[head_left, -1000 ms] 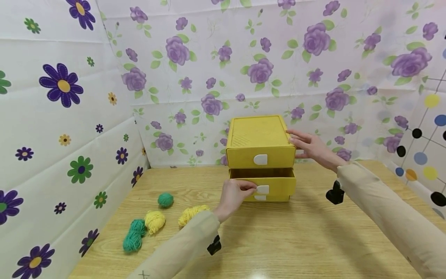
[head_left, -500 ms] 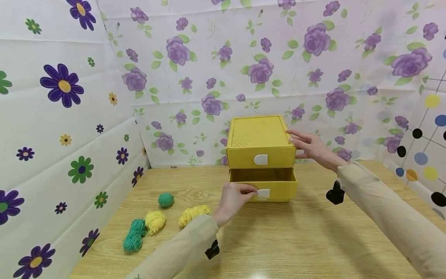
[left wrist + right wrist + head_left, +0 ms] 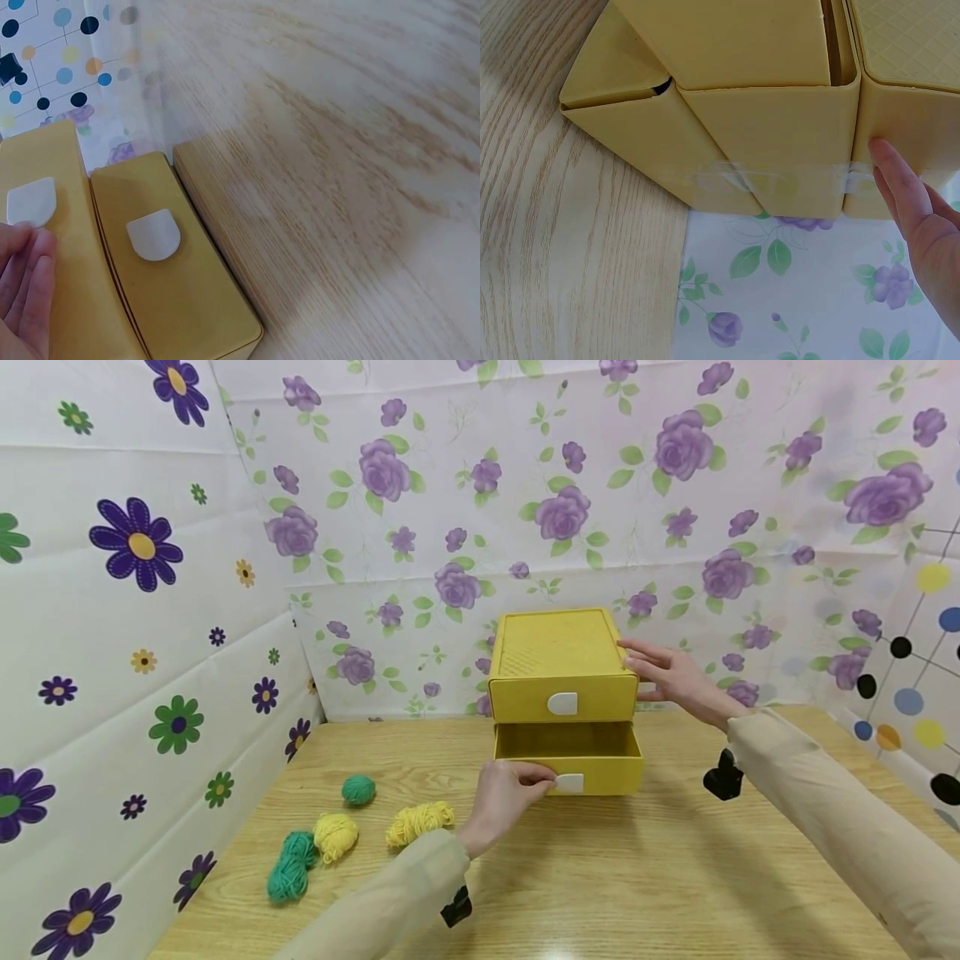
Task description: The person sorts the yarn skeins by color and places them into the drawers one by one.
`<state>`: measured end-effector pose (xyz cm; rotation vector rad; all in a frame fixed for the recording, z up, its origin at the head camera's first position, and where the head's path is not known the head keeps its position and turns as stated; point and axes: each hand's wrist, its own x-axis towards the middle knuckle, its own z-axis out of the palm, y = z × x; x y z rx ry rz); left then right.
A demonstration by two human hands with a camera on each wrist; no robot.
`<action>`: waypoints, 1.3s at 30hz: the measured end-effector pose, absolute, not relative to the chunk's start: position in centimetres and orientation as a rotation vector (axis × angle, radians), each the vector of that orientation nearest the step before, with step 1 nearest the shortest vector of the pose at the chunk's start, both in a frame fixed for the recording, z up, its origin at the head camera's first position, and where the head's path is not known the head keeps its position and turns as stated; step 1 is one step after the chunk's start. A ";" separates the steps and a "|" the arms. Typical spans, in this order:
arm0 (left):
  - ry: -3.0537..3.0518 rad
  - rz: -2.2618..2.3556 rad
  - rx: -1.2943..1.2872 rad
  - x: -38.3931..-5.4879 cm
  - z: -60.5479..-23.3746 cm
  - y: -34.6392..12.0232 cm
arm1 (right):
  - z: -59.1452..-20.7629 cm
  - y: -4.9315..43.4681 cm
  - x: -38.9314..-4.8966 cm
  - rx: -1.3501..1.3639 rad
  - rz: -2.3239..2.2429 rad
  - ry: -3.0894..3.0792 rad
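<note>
A yellow drawer cabinet [image 3: 557,645] stands towards the back of the table, with its middle drawer [image 3: 617,770] pulled partly out. No contents show in the visible part of that drawer. My left hand [image 3: 501,800] pinches the drawer's white pull tab [image 3: 572,782] from its left side. Below it, the bottom drawer [image 3: 191,300] appears closed in the left wrist view, bearing its own white tab [image 3: 154,235]. Against the cabinet's right side, near the top, my right hand [image 3: 670,677] rests its extended fingers [image 3: 894,169]. The top drawer [image 3: 517,700] is closed.
Left of the cabinet lie a green yarn ball [image 3: 358,790], a yellow yarn ball [image 3: 335,837], a green yarn skein [image 3: 292,867] and a yellow yarn skein [image 3: 420,822]. The wooden table [image 3: 570,877] meets flower-patterned sheets [image 3: 420,527] behind and at the left.
My left hand has drawn the middle drawer further out towards me, so more of its inside shows and its front now hides the bottom tab in the head view. The right hand stays put.
</note>
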<state>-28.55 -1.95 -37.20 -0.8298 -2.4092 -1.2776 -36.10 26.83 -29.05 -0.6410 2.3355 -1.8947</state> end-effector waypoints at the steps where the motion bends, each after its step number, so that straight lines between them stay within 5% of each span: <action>1: -2.408 -1.276 -0.832 -28.5 -37.2 -2.0 | -29.0 26.8 -36.1 -0.643 -1.893 2.336; 39: -2.349 -1.377 -0.905 -27.6 -37.0 -2.8 | -29.4 27.1 -36.5 -0.671 -1.874 2.347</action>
